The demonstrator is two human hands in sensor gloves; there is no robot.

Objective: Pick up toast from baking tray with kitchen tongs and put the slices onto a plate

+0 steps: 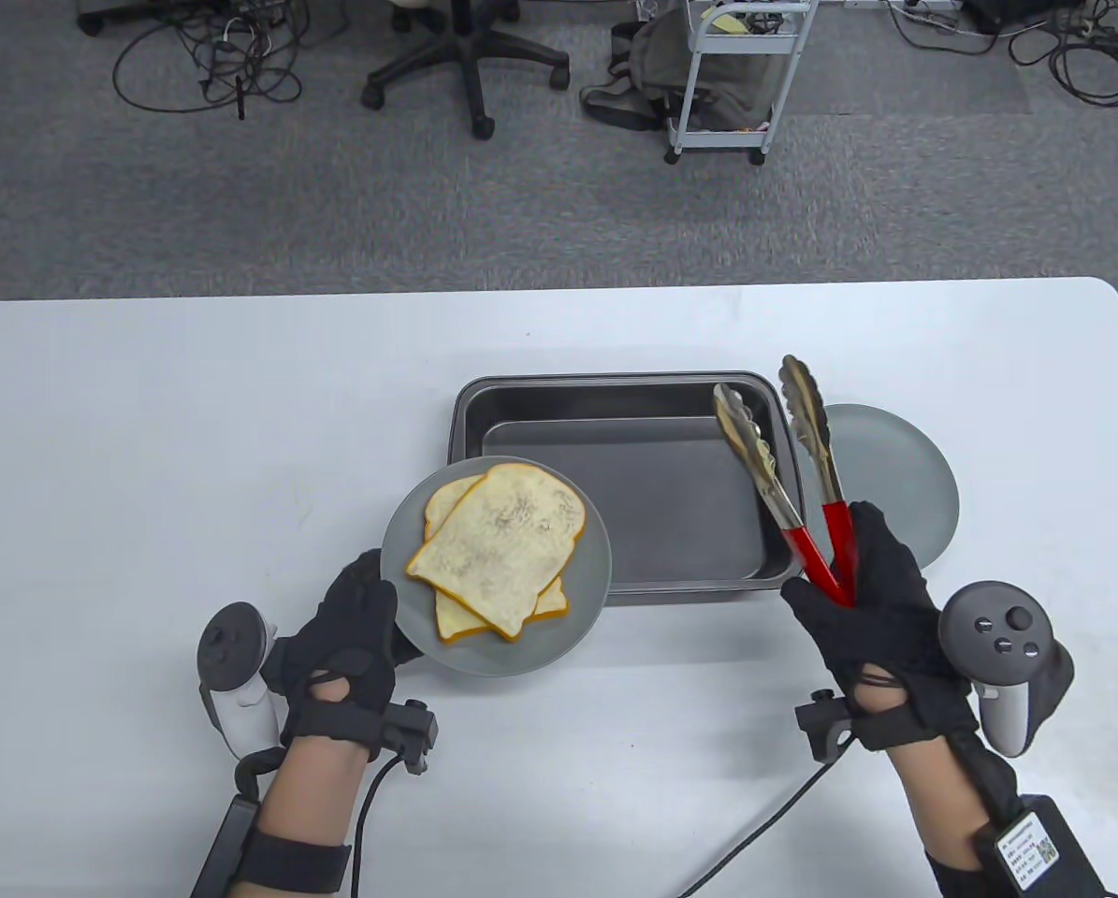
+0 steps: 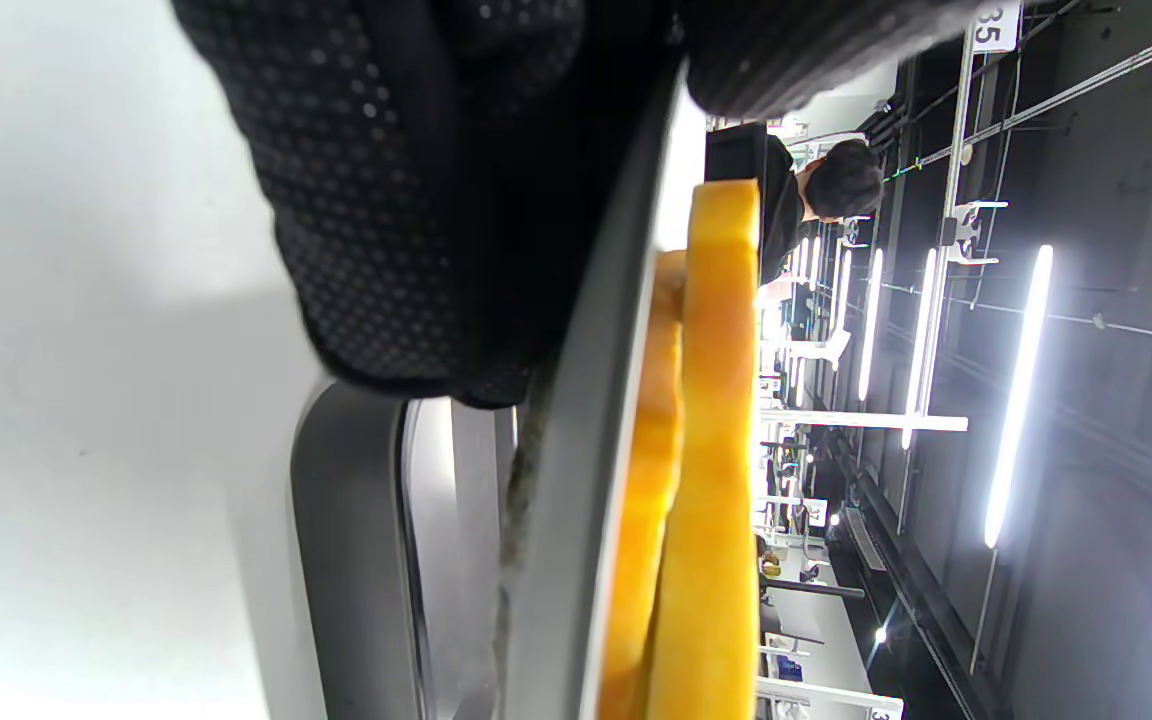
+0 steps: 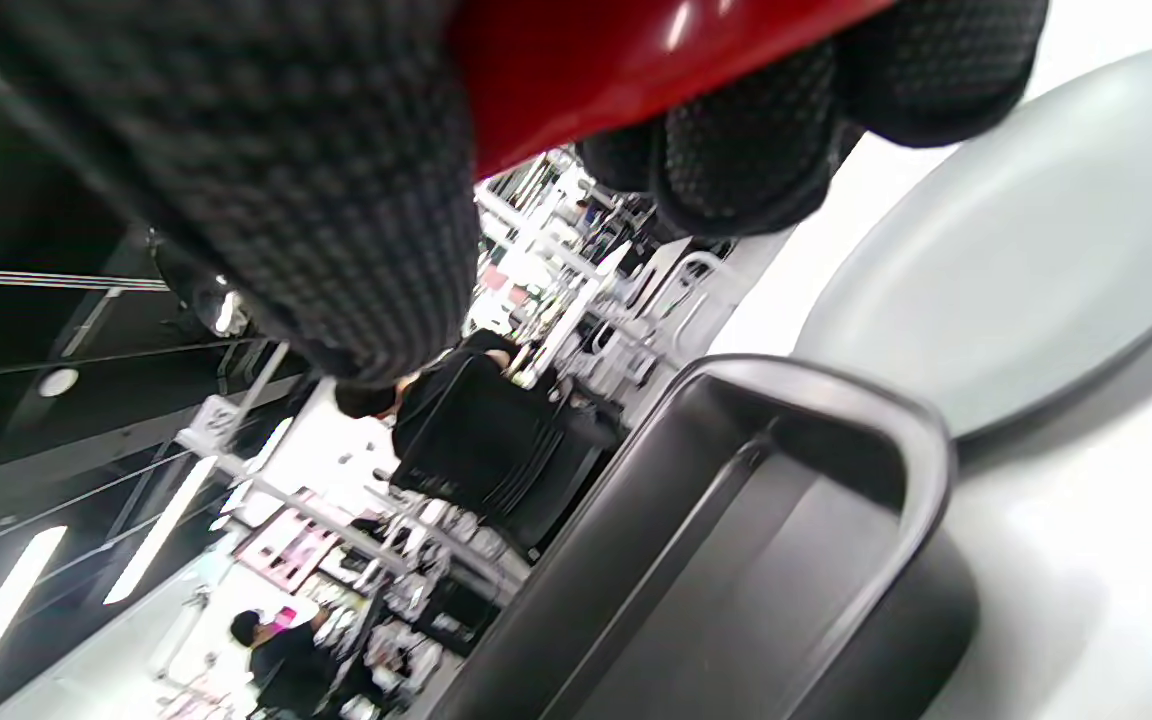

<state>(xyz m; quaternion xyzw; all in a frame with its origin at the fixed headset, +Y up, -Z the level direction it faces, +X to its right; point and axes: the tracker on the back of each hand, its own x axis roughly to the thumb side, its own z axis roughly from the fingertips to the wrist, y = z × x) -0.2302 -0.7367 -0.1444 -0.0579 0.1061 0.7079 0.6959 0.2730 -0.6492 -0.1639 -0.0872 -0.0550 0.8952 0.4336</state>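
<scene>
Now your left hand (image 1: 357,622) grips the plate (image 1: 577,599) with both toast slices (image 1: 498,552) at lower centre, while your right hand (image 1: 863,599) holds the tongs (image 1: 788,468), tips apart, pointing up-frame over the empty tray (image 1: 615,388).

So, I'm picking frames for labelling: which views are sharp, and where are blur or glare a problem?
Table view: sharp and evenly lit, toast and tongs crisp. Left wrist view: the plate rim close up and smeared, ceiling lights flaring. Right wrist view: the right hand's fingers soft, the baking tray clearer.
</scene>
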